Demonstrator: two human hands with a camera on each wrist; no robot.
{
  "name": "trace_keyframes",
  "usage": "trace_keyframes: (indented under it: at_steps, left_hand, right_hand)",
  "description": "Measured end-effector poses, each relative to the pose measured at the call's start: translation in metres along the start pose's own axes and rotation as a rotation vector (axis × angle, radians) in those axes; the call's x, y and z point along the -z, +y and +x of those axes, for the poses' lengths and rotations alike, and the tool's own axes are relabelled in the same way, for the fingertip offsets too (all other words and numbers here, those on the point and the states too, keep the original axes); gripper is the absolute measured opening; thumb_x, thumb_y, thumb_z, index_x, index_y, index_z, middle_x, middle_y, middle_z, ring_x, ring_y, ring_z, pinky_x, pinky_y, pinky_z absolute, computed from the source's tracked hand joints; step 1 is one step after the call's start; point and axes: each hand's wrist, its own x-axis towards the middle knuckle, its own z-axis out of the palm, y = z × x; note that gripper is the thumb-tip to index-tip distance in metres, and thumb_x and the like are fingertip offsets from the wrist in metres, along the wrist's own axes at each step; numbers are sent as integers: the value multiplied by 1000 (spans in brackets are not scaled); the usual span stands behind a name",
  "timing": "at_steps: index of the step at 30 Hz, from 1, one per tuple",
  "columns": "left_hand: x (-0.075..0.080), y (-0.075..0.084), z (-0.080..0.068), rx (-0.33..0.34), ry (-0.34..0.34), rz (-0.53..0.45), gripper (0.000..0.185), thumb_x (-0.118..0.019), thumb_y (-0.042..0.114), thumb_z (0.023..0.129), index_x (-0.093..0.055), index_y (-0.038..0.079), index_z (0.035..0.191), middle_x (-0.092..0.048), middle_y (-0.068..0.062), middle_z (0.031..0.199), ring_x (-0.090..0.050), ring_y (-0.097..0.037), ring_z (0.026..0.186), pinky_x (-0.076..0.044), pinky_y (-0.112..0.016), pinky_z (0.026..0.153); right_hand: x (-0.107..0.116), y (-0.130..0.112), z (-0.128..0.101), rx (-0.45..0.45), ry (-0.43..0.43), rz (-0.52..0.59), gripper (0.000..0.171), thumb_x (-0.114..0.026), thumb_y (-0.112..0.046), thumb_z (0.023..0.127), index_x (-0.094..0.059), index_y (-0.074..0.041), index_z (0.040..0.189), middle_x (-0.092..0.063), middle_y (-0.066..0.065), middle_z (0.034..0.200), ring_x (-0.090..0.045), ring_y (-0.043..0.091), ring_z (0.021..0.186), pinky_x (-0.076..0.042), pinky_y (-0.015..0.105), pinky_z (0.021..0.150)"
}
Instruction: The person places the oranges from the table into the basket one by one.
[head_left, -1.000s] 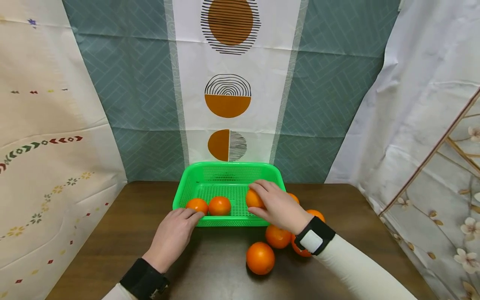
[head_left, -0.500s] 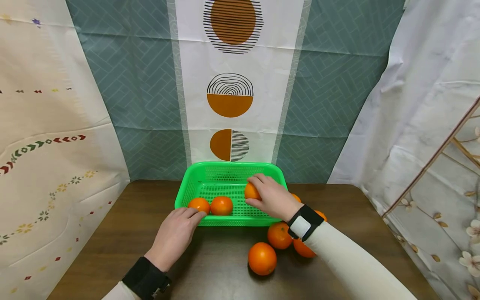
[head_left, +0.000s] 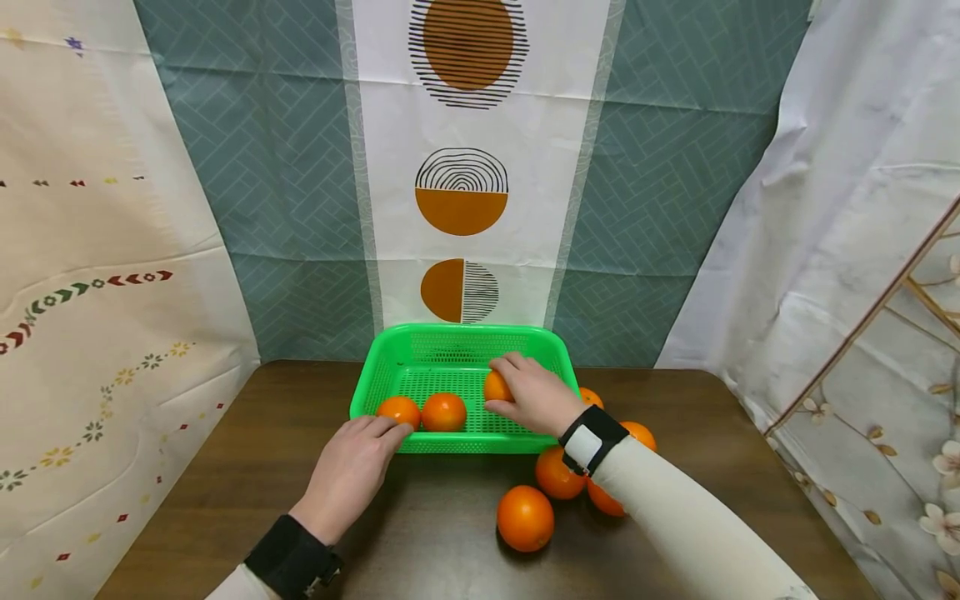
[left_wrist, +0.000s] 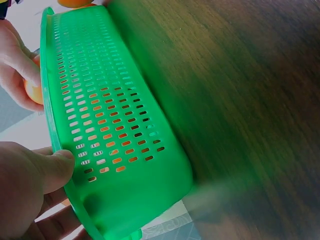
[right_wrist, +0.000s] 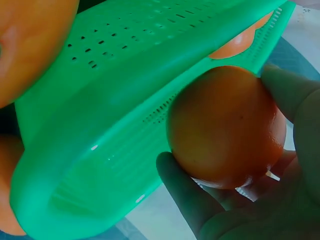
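Two hands work at a green basket (head_left: 465, 350) that stands on the dark wooden tabletop (head_left: 225, 467), close to the patterned cloth at the back. The right hand (head_left: 534, 398) reaches over the right part of the basket and holds an orange (head_left: 497, 387) inside it; its fingers (right_wrist: 186, 195) are curled around the fruit (the right wrist view shows the thumb and fingers wrapping it from both sides), and the orange is just above or on the basket floor, I cannot tell which. The left hand (head_left: 352, 471) rests at the front left corner of the basket, with its thumb (left_wrist: 57, 167) pressed on the rim and the other fingers bent below the edge, so it grips the rim of the basket. Inside the basket, near its front wall, lie two more oranges side by side: one (head_left: 398, 411) just beside the left fingertips and a second one (head_left: 443, 411) to its right. Outside the basket, at its front right corner, several loose oranges (head_left: 525, 517) lie on the tabletop, partly hidden under the right forearm.
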Motion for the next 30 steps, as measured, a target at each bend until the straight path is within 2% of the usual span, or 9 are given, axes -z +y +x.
trace_keyframes:
  at_steps: [8, 16, 30]
  left_hand:
    - [1, 0, 0, 0, -1, 1, 39, -85, 4, 80, -73, 13, 116, -68, 0, 106, -62, -23, 96, -52, -41, 91]
    - [2, 0, 0, 11, -7, -1, 41, -86, 4, 79, -73, 13, 117, -68, 0, 107, -62, -23, 96, -52, -42, 92]
    - [1, 0, 0, 16, -19, 2, 40, -85, 6, 80, -73, 13, 117, -68, -1, 107, -63, -24, 97, -52, -43, 93]
  right_hand:
    - [-11, 5, 10, -36, -89, -20, 61, -72, -44, 93, -55, -8, 139, -55, 9, 126, -54, 21, 94, -51, 30, 74]
    - [-20, 7, 11, -41, -161, 20, 61, -75, -43, 91, -57, -12, 140, -49, 13, 116, -52, 21, 84, -48, 32, 70]
    - [-32, 6, 13, -76, -181, 29, 59, -76, -45, 89, -62, -10, 134, -55, 11, 107, -53, 20, 71, -47, 31, 61]
